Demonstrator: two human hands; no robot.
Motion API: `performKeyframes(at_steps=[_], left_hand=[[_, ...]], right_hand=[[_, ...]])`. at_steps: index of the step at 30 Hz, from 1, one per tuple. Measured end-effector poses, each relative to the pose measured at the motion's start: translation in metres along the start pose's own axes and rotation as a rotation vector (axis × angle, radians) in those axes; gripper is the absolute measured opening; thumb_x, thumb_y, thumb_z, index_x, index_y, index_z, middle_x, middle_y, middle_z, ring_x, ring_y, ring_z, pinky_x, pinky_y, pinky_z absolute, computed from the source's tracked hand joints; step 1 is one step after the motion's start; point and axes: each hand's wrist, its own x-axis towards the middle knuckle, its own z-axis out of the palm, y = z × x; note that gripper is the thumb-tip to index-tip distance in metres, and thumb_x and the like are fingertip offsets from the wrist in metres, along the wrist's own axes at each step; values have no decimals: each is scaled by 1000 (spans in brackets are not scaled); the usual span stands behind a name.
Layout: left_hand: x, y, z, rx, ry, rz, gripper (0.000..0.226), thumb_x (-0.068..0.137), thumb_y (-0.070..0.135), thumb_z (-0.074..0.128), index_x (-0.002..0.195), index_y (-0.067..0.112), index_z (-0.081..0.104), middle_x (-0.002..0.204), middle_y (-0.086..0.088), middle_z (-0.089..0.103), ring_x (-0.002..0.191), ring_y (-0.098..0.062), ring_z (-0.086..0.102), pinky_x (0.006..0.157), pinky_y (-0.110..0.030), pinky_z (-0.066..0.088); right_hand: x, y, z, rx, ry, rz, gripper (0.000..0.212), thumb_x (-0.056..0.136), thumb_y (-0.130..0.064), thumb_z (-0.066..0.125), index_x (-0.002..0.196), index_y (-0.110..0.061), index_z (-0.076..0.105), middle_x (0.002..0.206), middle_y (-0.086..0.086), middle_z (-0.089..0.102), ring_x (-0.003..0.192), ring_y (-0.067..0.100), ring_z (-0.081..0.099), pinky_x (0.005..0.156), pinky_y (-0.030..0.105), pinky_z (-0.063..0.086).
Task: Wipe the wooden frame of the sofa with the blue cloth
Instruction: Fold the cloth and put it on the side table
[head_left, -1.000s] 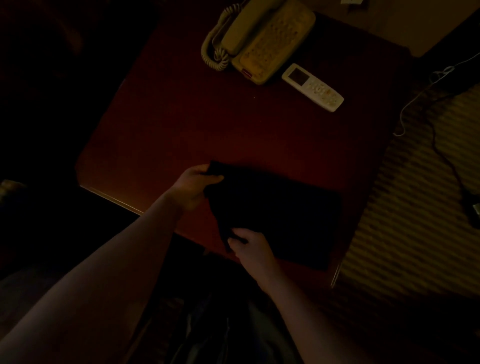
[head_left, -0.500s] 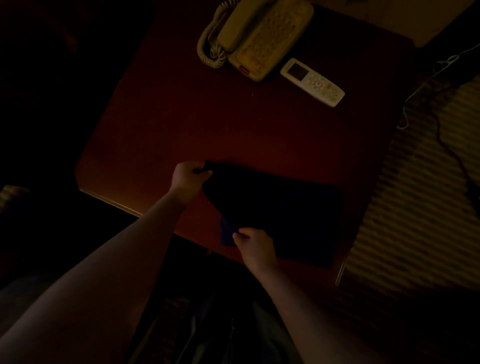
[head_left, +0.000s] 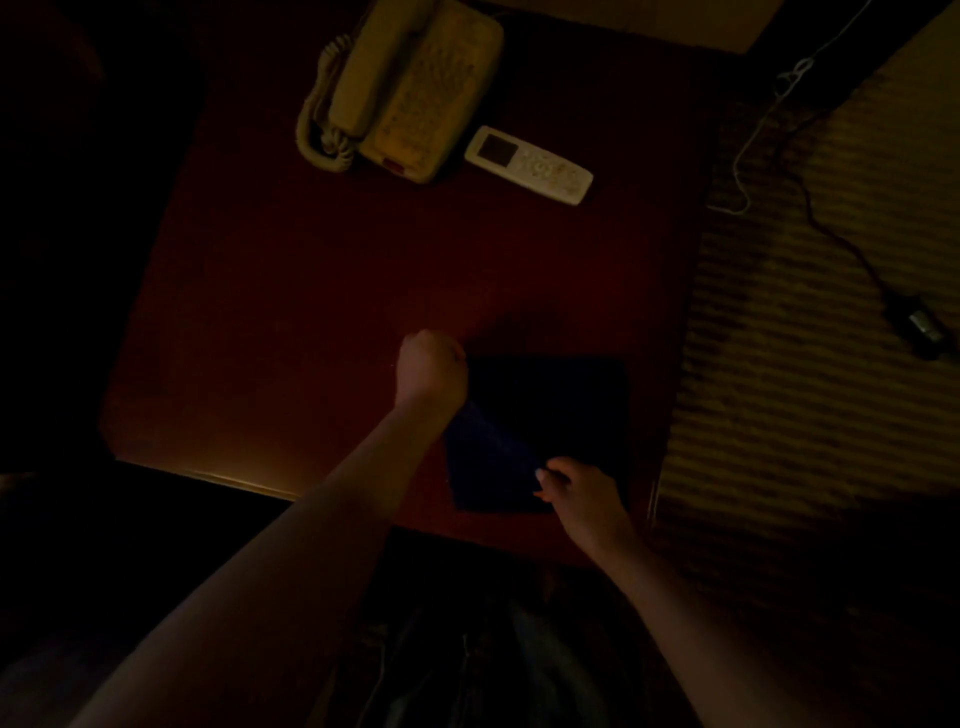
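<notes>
Blue cloth (head_left: 498, 467) dim, mostly shadowed | left hand (head_left: 431, 366) grip holds edge | right hand (head_left: 579, 493) pinches corner

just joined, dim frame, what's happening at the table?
A person is handling the blue cloth on a dark red table, near its front right corner. The left hand grips the cloth's far left edge; the right hand pinches the near edge, with a lighter blue flap raised between them. It looks like folding or picking up. A corded phone and a white remote sit at the far side. No sofa frame is in view, so wiping has not begun.
</notes>
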Motion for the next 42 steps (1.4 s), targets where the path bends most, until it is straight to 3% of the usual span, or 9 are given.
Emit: performKeyframes(at_steps=[4,9,13,19,23,25,32,36,42], left_hand=[[2,42,24,127,-81,70,21,93,-3,43,92,-5,64,101,-17,63,96,-28,60,84,-32,49],[13,79,57,149,-281,15,40,90,-2,52,56,14,38,61,-3,44,54,-13,44,40,-20,39],[19,91,76,104,-369,-62,39,89,2,58,58,16,38,61,-2,41,52,-11,39,61,-26,47],[19,93,81,33,-398,-66,42,92,4,54,56,17,35,56,0,37,46,-10,36,30,-14,29],[11,91,80,-236,-395,-40,11,91,5,58,101,6,62,97,-5,58,87,-18,59,77,-27,55],[6,87,77,-352,-382,-13,39,95,12,55,132,8,48,122,-8,54,102,-20,58,90,-34,53],[-10,13,81,-201,38,-184,33,96,7,41,129,2,47,103,-9,59,71,-16,57,49,-16,42],[-37,-32,96,-166,-47,-394,41,93,27,55,123,1,46,116,-10,58,98,-27,61,67,-30,50],[-66,-43,104,-188,-273,-389,28,92,27,58,105,2,60,84,-1,58,71,-13,54,59,-24,43]], right_hand=[[-3,28,-20,-37,44,17,29,99,-27,45,113,-7,59,104,6,66,92,12,63,76,28,48],[-10,54,-31,-18,80,46,30,98,-26,47,116,-5,59,102,10,67,94,18,64,84,34,50],[-11,67,-33,32,84,72,26,98,-27,47,108,-8,61,95,7,68,88,17,64,77,30,50],[-12,76,-36,40,89,83,31,98,-30,46,117,-9,59,93,2,67,84,12,62,73,22,47],[-13,81,-39,-41,83,78,30,98,-31,46,115,-11,60,94,1,66,81,11,61,74,25,49],[-12,84,-39,-99,100,72,30,97,-33,47,117,-14,60,100,1,66,85,12,61,73,26,50],[-4,77,-39,83,251,160,35,94,-31,53,123,-10,55,117,8,61,101,17,58,72,21,42],[0,70,-31,122,219,226,41,95,-35,51,127,-9,50,121,9,59,105,20,57,69,19,42],[4,55,-19,445,78,427,71,89,-42,59,145,-9,30,144,10,40,125,26,46,103,37,41]])
